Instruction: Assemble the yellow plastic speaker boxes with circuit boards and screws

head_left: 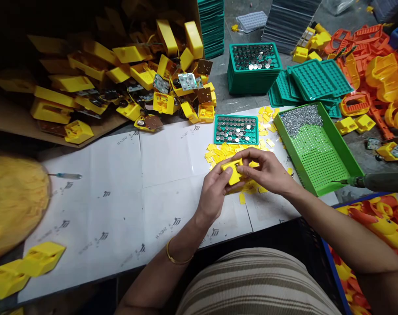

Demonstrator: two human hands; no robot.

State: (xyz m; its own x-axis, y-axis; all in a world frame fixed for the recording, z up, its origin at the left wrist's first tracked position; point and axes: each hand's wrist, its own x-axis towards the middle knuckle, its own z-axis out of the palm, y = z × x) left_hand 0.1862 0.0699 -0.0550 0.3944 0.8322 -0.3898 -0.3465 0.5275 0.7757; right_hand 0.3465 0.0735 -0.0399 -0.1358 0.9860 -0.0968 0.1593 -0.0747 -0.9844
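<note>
A small yellow plastic housing (230, 176) is gripped in my left hand (212, 192), with the thumb lying across its top. My right hand (267, 170) is closed at the housing's right side, thumb and fingertips at a recess. Something small and dark shows at that recess; whether my right fingers hold it I cannot tell. Under and behind both hands lies a pile of small yellow plastic covers (220, 152). Just beyond the pile, a green tray (216, 135) carries rows of button cells (233, 127).
At the left, a carton (51, 138) overflows with yellow housings and circuit boards. A screwdriver (65, 176) lies near a yellow-filled bag (18, 201). Right of my hands are a green basket (345, 162) of screws (300, 120) and an electric screwdriver (379, 181). Stacked trays (251, 83) stand behind.
</note>
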